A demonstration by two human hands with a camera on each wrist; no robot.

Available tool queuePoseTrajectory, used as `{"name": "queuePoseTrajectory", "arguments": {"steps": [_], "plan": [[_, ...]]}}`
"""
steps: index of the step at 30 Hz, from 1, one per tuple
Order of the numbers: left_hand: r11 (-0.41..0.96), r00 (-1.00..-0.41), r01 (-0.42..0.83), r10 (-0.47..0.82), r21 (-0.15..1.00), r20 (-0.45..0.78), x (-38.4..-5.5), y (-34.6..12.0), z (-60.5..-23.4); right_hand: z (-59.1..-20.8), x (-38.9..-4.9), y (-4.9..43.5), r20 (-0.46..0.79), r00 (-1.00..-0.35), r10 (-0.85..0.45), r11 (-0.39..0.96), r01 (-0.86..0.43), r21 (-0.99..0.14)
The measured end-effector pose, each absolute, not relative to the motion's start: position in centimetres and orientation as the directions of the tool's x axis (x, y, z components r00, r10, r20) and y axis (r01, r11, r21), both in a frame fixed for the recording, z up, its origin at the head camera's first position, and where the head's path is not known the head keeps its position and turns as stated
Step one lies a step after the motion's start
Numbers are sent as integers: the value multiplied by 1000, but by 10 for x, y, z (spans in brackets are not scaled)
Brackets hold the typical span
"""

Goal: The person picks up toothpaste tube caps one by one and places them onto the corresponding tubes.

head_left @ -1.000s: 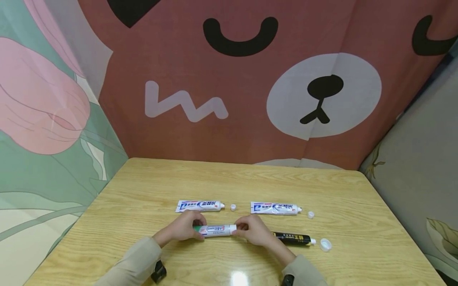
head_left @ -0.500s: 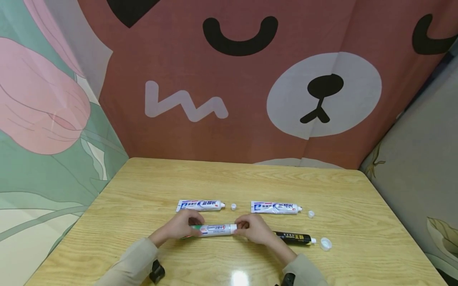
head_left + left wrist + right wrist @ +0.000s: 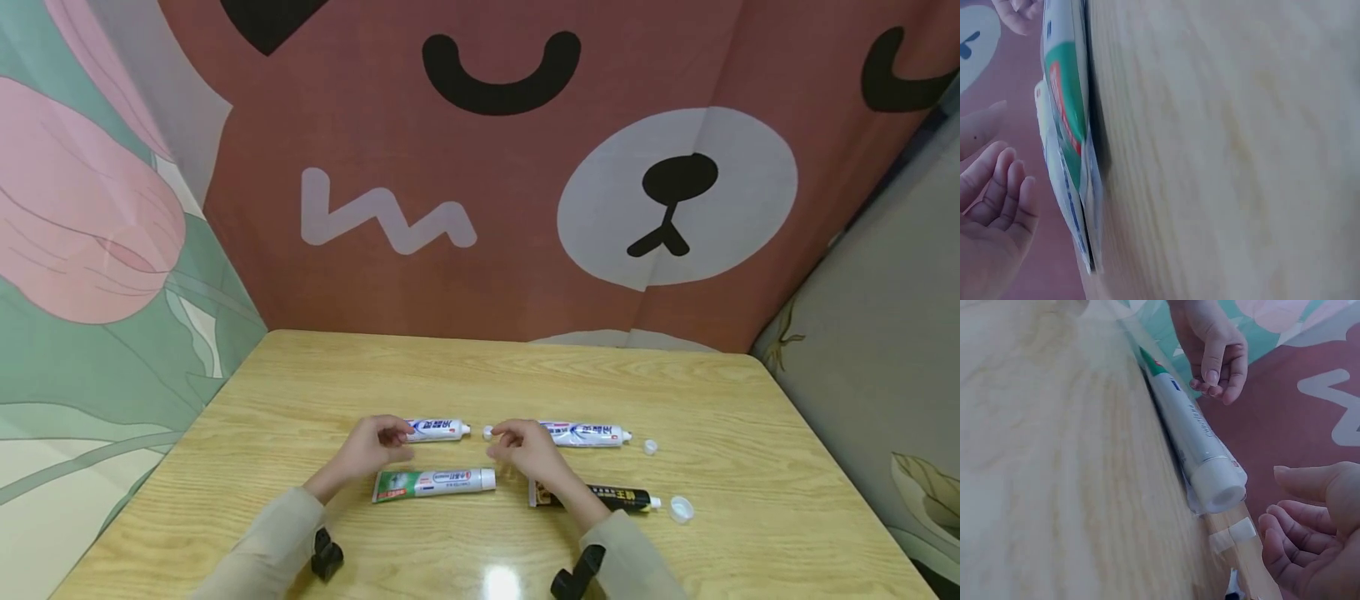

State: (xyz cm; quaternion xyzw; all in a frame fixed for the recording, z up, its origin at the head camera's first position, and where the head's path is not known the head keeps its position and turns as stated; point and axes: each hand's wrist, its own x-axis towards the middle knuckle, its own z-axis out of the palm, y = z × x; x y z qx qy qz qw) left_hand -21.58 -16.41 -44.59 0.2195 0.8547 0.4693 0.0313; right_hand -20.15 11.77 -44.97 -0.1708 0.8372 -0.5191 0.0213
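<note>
A green and silver toothpaste tube (image 3: 435,483) with its white cap on lies on the table nearest the person. My left hand (image 3: 371,446) hovers above its crimped end, fingers loosely bent and holding nothing. Beyond the cap end, my right hand (image 3: 528,450) is also in the air, thumb and fingers apart with nothing between them. The left hand covers part of a white and blue toothpaste tube (image 3: 438,430) behind it. Another such tube (image 3: 588,435) is partly hidden by the right hand, whose fingertips overlap a small white cap (image 3: 487,432) in the head view.
A black toothpaste tube (image 3: 626,499) lies under the right wrist, its bare nozzle facing right. A wide clear-white cap (image 3: 681,509) sits beside that nozzle. Another small cap (image 3: 650,447) lies off the back right tube. A printed curtain (image 3: 420,292) hangs behind the table.
Both hands have let go of the green and silver tube and moved up and away toward the back. The tube now lies on the table with its cap on.
</note>
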Motion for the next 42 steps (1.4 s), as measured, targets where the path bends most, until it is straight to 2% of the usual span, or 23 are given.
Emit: {"name": "queuePoseTrajectory", "arguments": {"steps": [5,11,18,36,42], "plan": [[484,-929,319,330,815,168,-224,-168,-446,-448,-210,115,104,-953,-284,410,-219,-885],[535,-961,213,265,817,76,-235,-174,-447,-451,-219,113,7,-961,-275,366,-111,-924],[526,-954,207,297,825,50,-246,-178,-450,-454,-228,107,-71,-970,-234,314,-6,-949],[572,-951,171,308,802,-17,-262,-176,-459,-458,-234,100,-67,-981,-182,340,1,-940],[608,-940,224,340,762,5,-263,-176,-464,-458,-233,98,-92,-981,-169,399,17,-917]]}}
